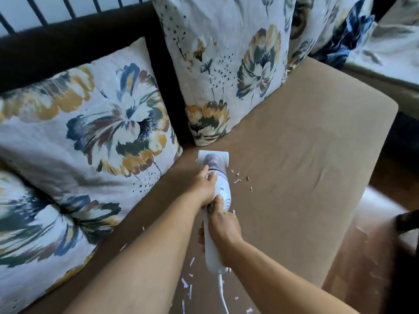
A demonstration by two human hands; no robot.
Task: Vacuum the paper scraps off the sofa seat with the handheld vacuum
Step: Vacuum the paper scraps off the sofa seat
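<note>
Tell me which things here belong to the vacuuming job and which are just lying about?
Part of the job:
handheld vacuum, held by left hand and right hand
paper scraps
sofa seat

Just there:
floral cushions
vacuum cord

Pretty dim, soft daylight, coming in from the upper left behind the railing (56,7). No harsh shadows or glare. Wide-angle lens bends everything near the edges, and the cushions (79,123) on the left and the floor (362,257) at right are smeared with blur.
</note>
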